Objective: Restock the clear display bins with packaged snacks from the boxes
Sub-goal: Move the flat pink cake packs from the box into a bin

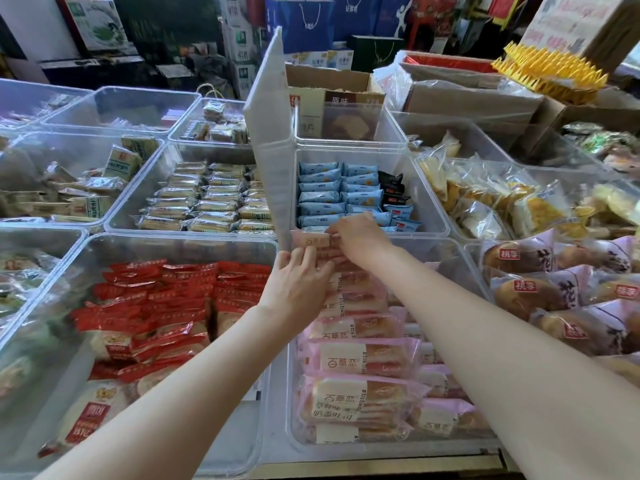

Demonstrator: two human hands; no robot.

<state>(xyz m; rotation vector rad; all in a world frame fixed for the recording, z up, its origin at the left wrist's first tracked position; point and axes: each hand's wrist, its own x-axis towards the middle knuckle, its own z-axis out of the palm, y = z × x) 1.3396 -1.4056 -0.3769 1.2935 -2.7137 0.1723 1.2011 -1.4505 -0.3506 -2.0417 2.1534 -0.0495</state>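
Centre frame: my left hand (300, 271) and right hand (356, 237) pinch one pink bread packet (313, 241) at the far end of the pink-packet bin (277, 393); raised lid (272, 133) just behind.

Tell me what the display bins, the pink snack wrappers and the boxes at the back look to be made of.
Display bins: clear, rigid plastic, glossy; contents show through the walls.
Pink snack wrappers: thin plastic film, shiny and crinkled, with see-through patches showing the bread; both the left hand and the right hand hold one.
Boxes: brown corrugated cardboard by the look, matte, flaps folded open.
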